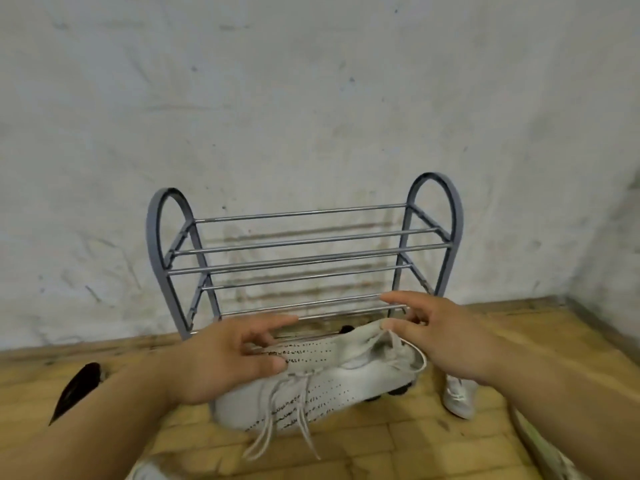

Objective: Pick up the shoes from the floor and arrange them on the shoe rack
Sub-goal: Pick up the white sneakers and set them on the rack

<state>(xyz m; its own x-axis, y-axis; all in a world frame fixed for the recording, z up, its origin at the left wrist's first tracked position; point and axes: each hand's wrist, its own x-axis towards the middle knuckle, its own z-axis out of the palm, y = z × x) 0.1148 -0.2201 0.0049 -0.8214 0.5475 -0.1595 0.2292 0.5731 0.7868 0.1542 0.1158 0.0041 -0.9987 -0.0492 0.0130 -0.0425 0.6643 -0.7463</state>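
I hold a white knit sneaker (332,386) with dark dotted lines just above the floor, in front of the grey metal shoe rack (304,251). Its laces hang loose toward me. My left hand (221,358) grips the front of the shoe, thumb on the near side and fingers over the far side. My right hand (440,337) pinches the heel collar between thumb and curled fingers, with the index finger stretched toward the rack's lower bars. No shoe rests on the rack's bars. A second white sneaker (459,400) lies on the floor, partly hidden under my right forearm.
The rack stands against a stained white wall (311,98) on a yellow-brown tiled floor (346,452). A dark, pointed object (79,386) lies on the floor at the left, beside my left forearm. The wall turns a corner at the far right.
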